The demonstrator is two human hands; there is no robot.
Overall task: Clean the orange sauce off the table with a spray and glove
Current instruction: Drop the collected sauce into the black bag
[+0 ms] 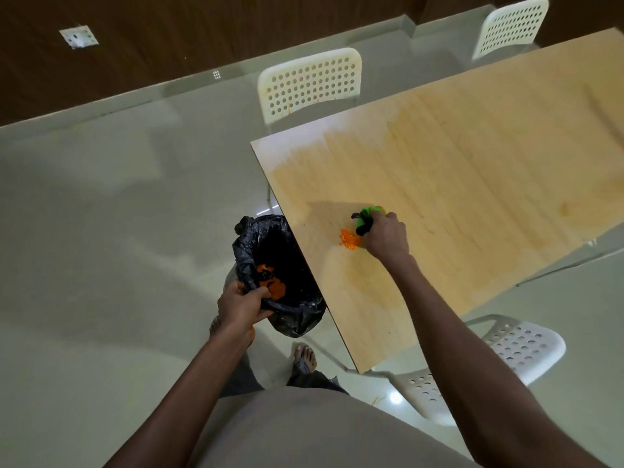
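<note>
We log the orange sauce as a small clump on the wooden table, near the table's edge that faces the bin; a faint orange film covers much of the table beyond it. Our right hand has its fingers clamped around the bunched green-and-black glove, which touches the clump on the side away from that edge. Just off the edge stands a bin lined with a black bag, orange residue already inside; our left hand pinches the bag's rim, fingers closed on the plastic. No spray bottle is visible. Risk, as we judge it: a sweep toward the edge could drop sauce onto the pale floor if the bag mouth sits away from the edge, or smear the film wider. Room: table bare past the clump; white chairs stand along both long sides, so the bin side stays the open approach.
</note>
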